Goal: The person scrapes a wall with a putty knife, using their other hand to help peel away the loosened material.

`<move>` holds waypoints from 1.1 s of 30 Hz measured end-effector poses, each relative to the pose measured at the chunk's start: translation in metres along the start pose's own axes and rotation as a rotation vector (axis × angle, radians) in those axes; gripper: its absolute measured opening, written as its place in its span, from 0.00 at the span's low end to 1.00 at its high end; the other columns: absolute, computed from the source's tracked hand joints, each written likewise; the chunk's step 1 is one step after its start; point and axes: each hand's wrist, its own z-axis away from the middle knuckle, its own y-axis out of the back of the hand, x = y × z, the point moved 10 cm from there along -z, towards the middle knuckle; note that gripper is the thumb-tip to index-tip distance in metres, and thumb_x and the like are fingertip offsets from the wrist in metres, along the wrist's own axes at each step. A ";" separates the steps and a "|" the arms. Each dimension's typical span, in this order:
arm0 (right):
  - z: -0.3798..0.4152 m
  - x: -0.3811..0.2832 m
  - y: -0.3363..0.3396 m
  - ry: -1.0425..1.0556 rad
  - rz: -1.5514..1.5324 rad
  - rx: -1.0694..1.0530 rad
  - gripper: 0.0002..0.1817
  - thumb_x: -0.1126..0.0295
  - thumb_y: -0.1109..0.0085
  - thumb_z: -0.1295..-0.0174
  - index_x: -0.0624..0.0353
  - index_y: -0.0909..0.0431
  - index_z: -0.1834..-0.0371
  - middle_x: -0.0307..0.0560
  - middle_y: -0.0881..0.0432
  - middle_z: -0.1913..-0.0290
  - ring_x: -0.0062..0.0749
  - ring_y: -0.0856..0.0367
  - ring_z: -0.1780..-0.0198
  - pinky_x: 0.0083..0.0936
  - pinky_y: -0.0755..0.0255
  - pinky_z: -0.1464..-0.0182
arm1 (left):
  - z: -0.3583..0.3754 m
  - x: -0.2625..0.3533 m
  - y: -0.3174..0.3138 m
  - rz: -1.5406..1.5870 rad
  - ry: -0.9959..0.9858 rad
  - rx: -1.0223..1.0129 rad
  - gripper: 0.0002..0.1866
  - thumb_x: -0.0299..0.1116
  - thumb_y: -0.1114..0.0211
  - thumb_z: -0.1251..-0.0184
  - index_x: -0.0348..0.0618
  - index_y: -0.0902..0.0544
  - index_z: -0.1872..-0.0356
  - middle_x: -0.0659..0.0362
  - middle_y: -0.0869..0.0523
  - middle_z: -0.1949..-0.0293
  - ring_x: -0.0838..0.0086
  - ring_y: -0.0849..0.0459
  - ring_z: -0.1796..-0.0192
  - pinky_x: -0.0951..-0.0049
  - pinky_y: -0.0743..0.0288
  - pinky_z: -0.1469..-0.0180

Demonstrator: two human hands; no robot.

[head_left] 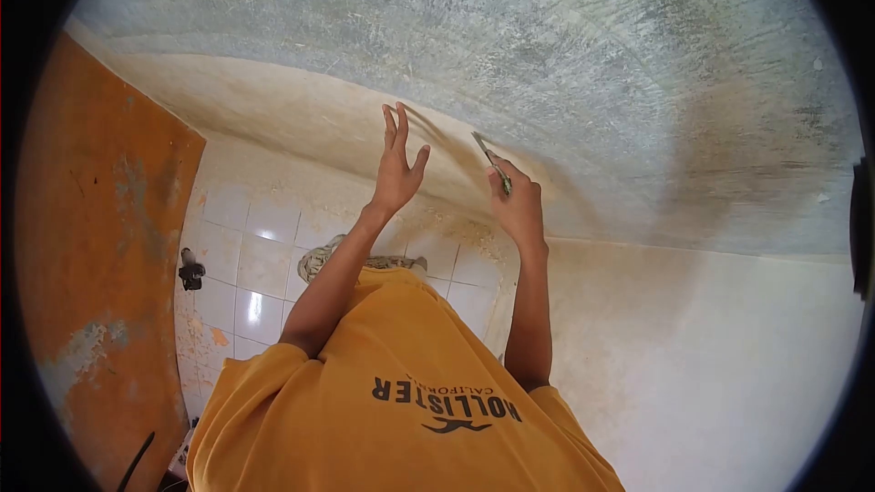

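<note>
My right hand (519,210) is closed around the green handle of a small scraper (482,145). Its thin blade points up and left, close to the wall where the pale lower band meets the grey, worn upper surface (565,64). To the left, my left hand (396,171) is raised with fingers spread and holds nothing. Its fingertips are right at the cream-coloured band of wall (301,96), and a shadow falls beside them.
Orange wall with peeling patches (100,219) stands on the left, a whitish wall (693,337) on the right. Below is a white tiled floor (219,251) with paint flakes (219,337), a small dark object (190,271) and a crumpled patterned cloth (319,257).
</note>
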 end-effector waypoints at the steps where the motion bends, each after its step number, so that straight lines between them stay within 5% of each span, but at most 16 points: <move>1: -0.001 -0.003 0.004 -0.032 0.017 -0.014 0.17 0.65 0.41 0.26 0.51 0.16 0.36 0.64 0.14 0.64 0.58 0.14 0.66 0.41 0.23 0.61 | -0.002 0.000 -0.001 0.026 0.016 -0.002 0.49 0.29 0.37 0.24 0.49 0.63 0.14 0.34 0.68 0.17 0.33 0.55 0.17 0.49 0.41 0.21; 5: 0.009 -0.018 0.026 0.062 -0.083 0.104 0.17 0.64 0.41 0.26 0.48 0.16 0.36 0.64 0.13 0.64 0.60 0.14 0.64 0.42 0.23 0.60 | -0.004 -0.004 0.002 0.000 0.058 -0.045 0.50 0.30 0.36 0.25 0.49 0.63 0.14 0.33 0.67 0.17 0.33 0.58 0.17 0.48 0.43 0.20; 8: -0.012 -0.013 -0.018 0.159 0.227 0.012 0.18 0.62 0.41 0.25 0.48 0.17 0.35 0.64 0.13 0.62 0.60 0.13 0.63 0.43 0.22 0.60 | -0.003 0.001 0.003 -0.002 -0.058 -0.009 0.50 0.31 0.36 0.25 0.50 0.63 0.14 0.33 0.67 0.17 0.33 0.58 0.17 0.47 0.46 0.19; 15: 0.012 -0.036 0.012 0.002 -0.048 0.037 0.18 0.63 0.41 0.25 0.47 0.17 0.34 0.62 0.12 0.58 0.59 0.13 0.59 0.45 0.23 0.56 | -0.005 0.001 0.012 -0.120 -0.101 -0.096 0.49 0.30 0.37 0.24 0.44 0.62 0.15 0.33 0.61 0.17 0.40 0.63 0.15 0.45 0.59 0.16; 21: 0.005 -0.027 0.008 0.003 0.065 0.027 0.18 0.63 0.42 0.25 0.46 0.17 0.34 0.61 0.12 0.55 0.59 0.13 0.60 0.44 0.22 0.55 | -0.004 0.001 0.014 -0.094 -0.139 -0.148 0.48 0.29 0.38 0.25 0.40 0.61 0.15 0.35 0.55 0.17 0.43 0.64 0.14 0.45 0.63 0.16; 33: 0.015 -0.043 0.025 0.012 -0.086 0.122 0.18 0.62 0.42 0.25 0.43 0.17 0.34 0.63 0.14 0.65 0.61 0.14 0.62 0.46 0.22 0.56 | -0.008 0.005 0.025 -0.118 -0.190 -0.215 0.46 0.26 0.39 0.25 0.39 0.60 0.15 0.35 0.53 0.17 0.44 0.62 0.14 0.45 0.64 0.15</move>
